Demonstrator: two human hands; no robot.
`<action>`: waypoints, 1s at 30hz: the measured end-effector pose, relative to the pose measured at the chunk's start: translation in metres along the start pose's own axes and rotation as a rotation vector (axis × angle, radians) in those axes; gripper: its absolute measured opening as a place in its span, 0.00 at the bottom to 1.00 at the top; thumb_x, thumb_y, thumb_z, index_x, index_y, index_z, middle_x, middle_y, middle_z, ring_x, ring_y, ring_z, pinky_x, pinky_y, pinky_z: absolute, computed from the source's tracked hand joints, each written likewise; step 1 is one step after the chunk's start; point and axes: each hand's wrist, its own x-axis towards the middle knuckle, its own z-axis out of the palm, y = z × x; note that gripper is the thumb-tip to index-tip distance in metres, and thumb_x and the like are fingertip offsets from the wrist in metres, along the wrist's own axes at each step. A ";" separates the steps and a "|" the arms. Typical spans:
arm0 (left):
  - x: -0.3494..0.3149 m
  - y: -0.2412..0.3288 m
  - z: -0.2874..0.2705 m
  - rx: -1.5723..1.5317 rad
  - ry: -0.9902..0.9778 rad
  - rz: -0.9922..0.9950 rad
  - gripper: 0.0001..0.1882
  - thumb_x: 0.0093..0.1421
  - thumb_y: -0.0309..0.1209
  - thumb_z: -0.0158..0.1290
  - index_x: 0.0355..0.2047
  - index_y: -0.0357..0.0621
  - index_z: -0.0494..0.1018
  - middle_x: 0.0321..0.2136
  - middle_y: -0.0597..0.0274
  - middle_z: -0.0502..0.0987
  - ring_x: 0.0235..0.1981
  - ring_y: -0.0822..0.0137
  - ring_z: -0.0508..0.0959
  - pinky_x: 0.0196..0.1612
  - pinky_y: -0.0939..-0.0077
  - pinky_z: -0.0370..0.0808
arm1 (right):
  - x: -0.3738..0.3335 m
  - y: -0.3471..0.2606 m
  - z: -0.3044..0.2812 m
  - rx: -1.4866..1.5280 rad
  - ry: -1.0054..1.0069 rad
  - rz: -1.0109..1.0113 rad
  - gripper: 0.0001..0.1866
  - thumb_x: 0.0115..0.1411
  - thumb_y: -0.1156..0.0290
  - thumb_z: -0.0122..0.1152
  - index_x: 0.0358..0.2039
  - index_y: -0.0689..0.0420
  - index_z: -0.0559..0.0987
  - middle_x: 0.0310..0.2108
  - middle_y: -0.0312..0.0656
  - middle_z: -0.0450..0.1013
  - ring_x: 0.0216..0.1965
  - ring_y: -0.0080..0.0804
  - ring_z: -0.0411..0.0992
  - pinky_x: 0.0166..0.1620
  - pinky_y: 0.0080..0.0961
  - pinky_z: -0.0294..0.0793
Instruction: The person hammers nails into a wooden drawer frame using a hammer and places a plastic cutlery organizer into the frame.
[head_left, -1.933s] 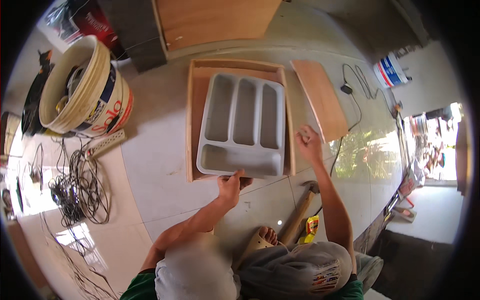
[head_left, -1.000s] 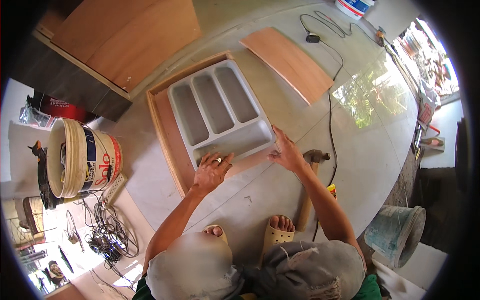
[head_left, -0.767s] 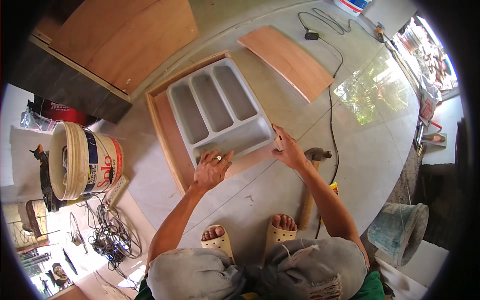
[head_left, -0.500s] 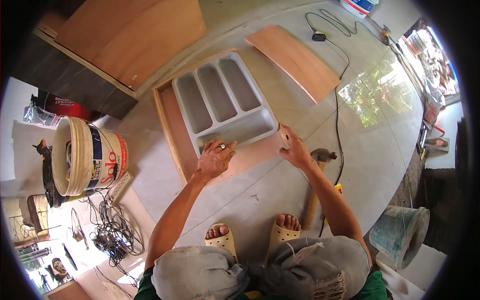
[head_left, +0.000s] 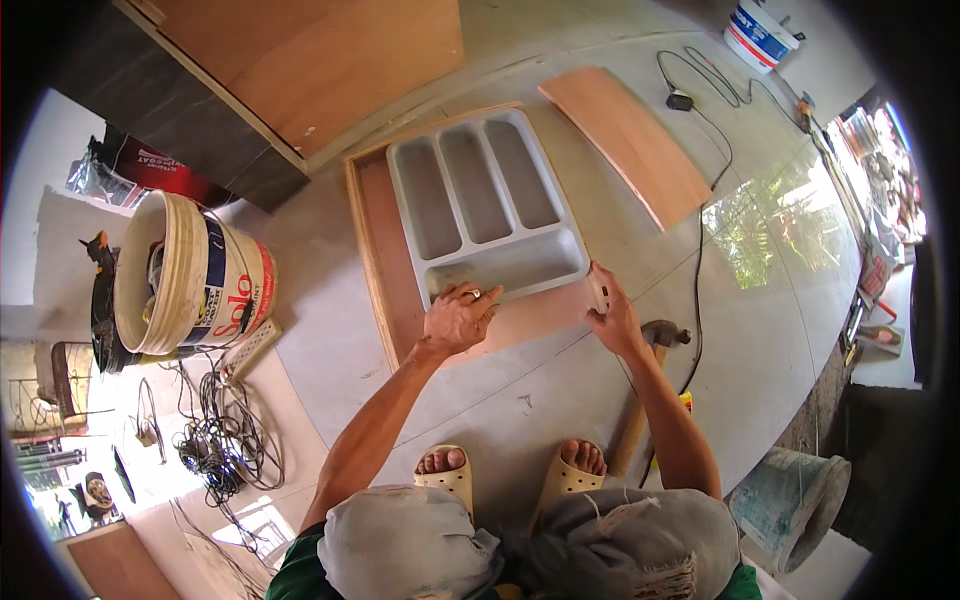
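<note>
A grey plastic cutlery tray [head_left: 507, 230] with several compartments lies inside a shallow wooden drawer box [head_left: 372, 255], toward its right side. A strip of the drawer's bottom shows to the left of the tray and along its near edge. My left hand [head_left: 460, 320], with a ring on one finger, is closed over the tray's near rim at the left corner. At the tray's near right corner, my right hand [head_left: 617, 318] grips the near end of the drawer's right side wall, where dark marks show. My right fingers partly hide that end.
A claw hammer [head_left: 640, 415] lies beside my right forearm. A curved plywood panel [head_left: 630, 145] lies beyond the drawer, near a black cord [head_left: 701, 262]. A paint bucket [head_left: 185, 280] and tangled cables [head_left: 225, 435] are at left; a bluish bucket [head_left: 785, 500] lies at lower right.
The whole view has shifted, so most things appear farther right. Both hands keep their places on the tray and the drawer.
</note>
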 end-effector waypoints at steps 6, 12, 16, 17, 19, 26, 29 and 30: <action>0.004 0.005 -0.007 -0.016 -0.089 -0.086 0.18 0.58 0.35 0.56 0.48 0.46 0.76 0.34 0.55 0.80 0.43 0.56 0.77 0.53 0.59 0.70 | 0.004 0.002 0.001 0.036 -0.036 0.036 0.39 0.47 0.82 0.59 0.62 0.58 0.61 0.59 0.55 0.65 0.61 0.49 0.64 0.61 0.34 0.62; 0.010 0.028 -0.020 0.102 -0.081 -0.150 0.26 0.60 0.39 0.55 0.57 0.46 0.69 0.50 0.48 0.73 0.53 0.48 0.71 0.61 0.53 0.61 | 0.002 0.004 0.003 -0.111 0.034 -0.032 0.40 0.47 0.82 0.58 0.63 0.56 0.60 0.58 0.54 0.65 0.61 0.50 0.63 0.60 0.35 0.64; 0.008 0.004 -0.056 0.142 0.227 -0.237 0.34 0.61 0.47 0.54 0.64 0.48 0.61 0.64 0.50 0.59 0.63 0.43 0.59 0.63 0.50 0.57 | 0.004 -0.013 0.005 -0.120 0.000 0.092 0.40 0.47 0.82 0.59 0.63 0.55 0.59 0.58 0.54 0.66 0.61 0.51 0.63 0.60 0.35 0.63; 0.015 -0.009 -0.057 0.125 0.226 -0.229 0.34 0.61 0.47 0.54 0.64 0.48 0.61 0.64 0.50 0.59 0.63 0.43 0.59 0.63 0.50 0.57 | 0.003 -0.012 0.001 -0.146 0.008 0.061 0.40 0.47 0.82 0.59 0.63 0.55 0.59 0.58 0.54 0.66 0.61 0.52 0.63 0.60 0.35 0.63; 0.033 -0.042 -0.062 0.210 0.134 -0.274 0.37 0.60 0.53 0.52 0.64 0.48 0.60 0.66 0.50 0.56 0.67 0.42 0.53 0.66 0.47 0.52 | 0.006 -0.012 0.005 -0.156 0.007 0.020 0.40 0.48 0.82 0.59 0.63 0.54 0.59 0.58 0.53 0.66 0.61 0.52 0.63 0.61 0.35 0.63; 0.106 -0.023 -0.042 0.221 -0.032 -0.113 0.50 0.49 0.69 0.51 0.63 0.47 0.62 0.65 0.48 0.57 0.68 0.44 0.50 0.67 0.40 0.47 | 0.003 -0.007 0.003 -0.167 0.006 0.026 0.40 0.48 0.81 0.58 0.64 0.55 0.58 0.59 0.54 0.65 0.61 0.52 0.63 0.61 0.35 0.63; 0.112 -0.028 -0.025 0.410 -0.377 -0.189 0.52 0.50 0.69 0.50 0.59 0.34 0.65 0.63 0.38 0.57 0.68 0.44 0.47 0.66 0.39 0.49 | 0.006 -0.015 0.003 -0.171 -0.002 0.050 0.41 0.48 0.81 0.57 0.64 0.55 0.58 0.59 0.54 0.65 0.60 0.53 0.63 0.60 0.36 0.64; 0.113 -0.030 -0.019 0.403 -0.380 -0.191 0.52 0.50 0.69 0.50 0.59 0.34 0.65 0.63 0.38 0.57 0.68 0.44 0.47 0.66 0.39 0.49 | 0.006 -0.016 0.001 -0.178 0.008 0.027 0.42 0.48 0.81 0.59 0.65 0.54 0.58 0.57 0.54 0.66 0.59 0.55 0.64 0.59 0.37 0.65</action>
